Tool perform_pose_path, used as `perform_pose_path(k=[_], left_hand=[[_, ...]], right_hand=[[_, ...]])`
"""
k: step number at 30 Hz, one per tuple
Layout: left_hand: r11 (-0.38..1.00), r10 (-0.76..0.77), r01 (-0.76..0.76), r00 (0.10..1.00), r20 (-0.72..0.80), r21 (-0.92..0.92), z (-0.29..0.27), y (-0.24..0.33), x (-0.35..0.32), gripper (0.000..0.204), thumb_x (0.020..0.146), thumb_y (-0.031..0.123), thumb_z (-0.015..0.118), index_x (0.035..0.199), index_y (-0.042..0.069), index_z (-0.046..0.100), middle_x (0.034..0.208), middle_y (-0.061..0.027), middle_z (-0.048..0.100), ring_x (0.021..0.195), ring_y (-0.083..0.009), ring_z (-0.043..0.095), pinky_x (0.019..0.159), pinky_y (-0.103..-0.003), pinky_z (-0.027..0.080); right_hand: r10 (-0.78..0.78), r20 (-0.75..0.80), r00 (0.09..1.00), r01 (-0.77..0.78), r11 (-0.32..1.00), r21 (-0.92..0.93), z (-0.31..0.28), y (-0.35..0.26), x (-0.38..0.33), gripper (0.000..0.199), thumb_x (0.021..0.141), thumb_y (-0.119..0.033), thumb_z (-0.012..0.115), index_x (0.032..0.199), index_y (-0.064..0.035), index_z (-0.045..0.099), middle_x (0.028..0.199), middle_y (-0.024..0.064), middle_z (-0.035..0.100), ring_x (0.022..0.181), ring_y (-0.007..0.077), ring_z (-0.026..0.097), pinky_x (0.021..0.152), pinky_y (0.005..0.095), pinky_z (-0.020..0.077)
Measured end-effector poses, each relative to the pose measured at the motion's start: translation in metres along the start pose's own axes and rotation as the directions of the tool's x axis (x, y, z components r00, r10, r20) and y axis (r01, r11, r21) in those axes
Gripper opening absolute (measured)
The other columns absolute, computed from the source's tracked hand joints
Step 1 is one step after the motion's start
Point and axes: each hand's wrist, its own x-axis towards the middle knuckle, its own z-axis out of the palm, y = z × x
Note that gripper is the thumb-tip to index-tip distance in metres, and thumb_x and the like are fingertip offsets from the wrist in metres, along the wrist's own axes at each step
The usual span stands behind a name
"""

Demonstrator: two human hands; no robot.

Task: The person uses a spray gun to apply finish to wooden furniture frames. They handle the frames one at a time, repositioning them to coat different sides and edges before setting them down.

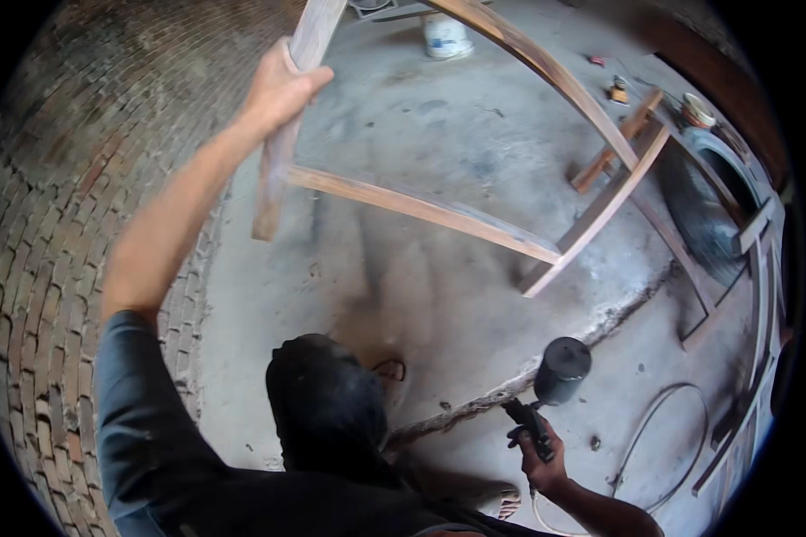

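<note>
My left hand is wrapped round one leg of a wooden frame at the upper left, with the arm stretched out. The frame has pale, brownish legs, a straight crosspiece low down and a curved rail across the top; it tilts over the floor, and its top runs out of view. Low on the right, my right hand is closed round the handle of a spray gun. A dark round cup sits on the gun, and a thin hose leaves below the hand.
A pale hose loops on the concrete floor, which has a rough crack across it. At right stand a tyre, a can and metal bars. A white bucket is at the back; a brick surface fills the left.
</note>
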Motion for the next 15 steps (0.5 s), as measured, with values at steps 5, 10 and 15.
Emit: perform_pose_path(k=[5, 10, 15], left_hand=[[0.992, 0.107, -0.099, 0.988, 0.113, -0.080, -0.012, 0.007, 0.060, 0.045, 0.088, 0.020, 0.070, 0.126, -0.001, 0.058, 0.086, -0.0046, 0.064, 0.073, -0.0135, 0.061, 0.066, -0.031, 0.051], [0.983, 0.180, -0.168, 0.968, 0.177, -0.078, 0.011, 0.141, 0.054, 0.051, 0.076, 0.020, 0.079, 0.117, -0.002, 0.057, 0.094, -0.0112, 0.066, 0.082, -0.0253, 0.066, 0.074, -0.036, 0.055], [0.965, 0.239, -0.257, 0.942, 0.235, 0.048, 0.025, 0.169, 0.063, 0.038, 0.076, 0.017, 0.072, 0.108, -0.002, 0.060, 0.098, -0.0121, 0.065, 0.094, -0.0223, 0.062, 0.082, -0.038, 0.051]], right_hand=[[0.164, 0.106, 0.981, -0.147, 0.978, -0.151, 0.006, -0.028, 0.016, 0.050, 0.104, -0.013, 0.062, 0.150, -0.0023, 0.046, 0.110, 0.0066, 0.071, 0.099, 0.0119, 0.064, 0.089, 0.0303, 0.0529], [0.155, 0.069, 0.986, -0.144, 0.979, -0.143, -0.011, -0.007, -0.008, 0.052, 0.104, -0.016, 0.063, 0.151, -0.0033, 0.044, 0.112, 0.0064, 0.070, 0.097, 0.0123, 0.064, 0.088, 0.0302, 0.0527], [0.196, 0.018, 0.980, -0.192, 0.973, -0.131, -0.013, -0.002, -0.010, 0.053, 0.104, -0.016, 0.062, 0.152, -0.0039, 0.044, 0.110, 0.0064, 0.072, 0.098, 0.0129, 0.065, 0.089, 0.0313, 0.0528]])
